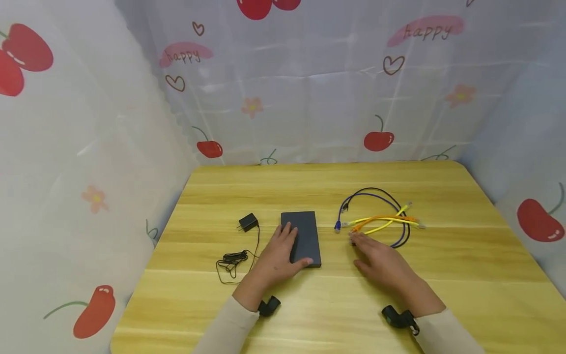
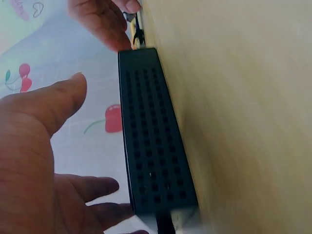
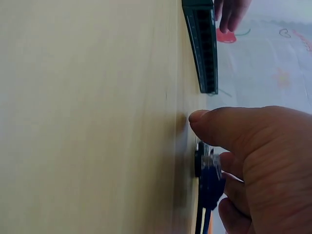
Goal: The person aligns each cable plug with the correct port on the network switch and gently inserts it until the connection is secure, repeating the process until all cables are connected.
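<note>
On the wooden table lies a flat black network switch (image 1: pixel 306 237), its long side pointing away from me. Spread fingers of my left hand (image 1: pixel 278 255) rest over its left and near part. Vent holes along one side of the switch (image 2: pixel 155 136) show in the left wrist view, a row of ports in the right wrist view. My right hand (image 1: pixel 383 263) hovers low by a bunch of network cables, fingertips right at their near ends, thumb apart from the fingers. The bunch includes yellow cables (image 1: pixel 378 228), an orange cable (image 1: pixel 382 217), and blue and black ones; a blue plug (image 3: pixel 212 183) sits by the right fingers.
Left of the switch lies a black power adapter (image 1: pixel 248 222) with its thin cord (image 1: pixel 235 256) partly bundled. White curtains (image 1: pixel 300 98) with cherry prints enclose the table (image 1: pixel 336 314) at the back and both sides.
</note>
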Demonstrator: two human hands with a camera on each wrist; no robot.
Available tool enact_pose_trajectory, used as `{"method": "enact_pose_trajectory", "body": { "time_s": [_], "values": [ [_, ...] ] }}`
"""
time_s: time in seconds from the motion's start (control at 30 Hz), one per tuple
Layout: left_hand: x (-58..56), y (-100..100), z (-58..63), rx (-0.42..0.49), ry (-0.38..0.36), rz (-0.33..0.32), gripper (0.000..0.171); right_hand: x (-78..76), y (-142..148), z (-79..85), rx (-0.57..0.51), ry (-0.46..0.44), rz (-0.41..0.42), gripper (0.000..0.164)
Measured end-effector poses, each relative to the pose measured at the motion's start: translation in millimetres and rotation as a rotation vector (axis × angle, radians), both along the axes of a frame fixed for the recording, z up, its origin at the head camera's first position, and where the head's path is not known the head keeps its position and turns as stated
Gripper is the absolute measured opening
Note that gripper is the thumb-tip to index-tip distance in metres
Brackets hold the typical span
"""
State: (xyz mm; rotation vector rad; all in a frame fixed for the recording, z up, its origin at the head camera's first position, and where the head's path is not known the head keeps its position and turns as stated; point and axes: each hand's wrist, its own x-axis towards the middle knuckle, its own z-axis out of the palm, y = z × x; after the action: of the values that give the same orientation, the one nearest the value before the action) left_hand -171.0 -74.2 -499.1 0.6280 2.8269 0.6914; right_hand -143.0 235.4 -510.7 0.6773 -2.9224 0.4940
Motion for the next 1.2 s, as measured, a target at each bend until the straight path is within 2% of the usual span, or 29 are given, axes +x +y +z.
{"method": "enact_pose_trajectory", "body": {
  "time_s": [0.13, 0.27, 0.5, 0.7, 0.83, 1.0, 1.2],
  "values": [
    [0.7, 5.4, -2.3, -0.021, 0.012, 0.009, 0.101, 1.5, 9.2, 2.0, -0.012, -0.023, -0.034, 0.067],
    [1.0, 10.3, -3.6, -0.033, 0.015, 0.015, 0.104, 4.2, 19.1, 1.9, -0.015, -0.008, -0.046, 0.060],
    [1.4, 20.3, -6.7, -0.095, 0.009, -0.006, 0.104, 5.9, 31.7, -3.3, -0.029, 0.059, -0.039, 0.048],
    [2.0, 26.4, -13.8, -0.158, 0.037, 0.019, 0.107, 4.8, 34.9, -9.3, -0.059, 0.081, -0.038, 0.044],
    [2.6, 30.2, -18.4, -0.181, 0.065, 0.036, 0.107, 2.7, 35.0, -14.3, -0.076, 0.134, -0.022, 0.042],
    [3.5, 34.8, -20.0, -0.191, 0.087, 0.051, 0.107, -0.6, 34.6, -19.0, -0.082, 0.194, 0.001, 0.039],
    [3.7, 38.3, -20.4, -0.220, 0.104, 0.051, 0.109, -4.3, 37.2, -23.3, -0.118, 0.231, -0.010, 0.035]
  ]
}}
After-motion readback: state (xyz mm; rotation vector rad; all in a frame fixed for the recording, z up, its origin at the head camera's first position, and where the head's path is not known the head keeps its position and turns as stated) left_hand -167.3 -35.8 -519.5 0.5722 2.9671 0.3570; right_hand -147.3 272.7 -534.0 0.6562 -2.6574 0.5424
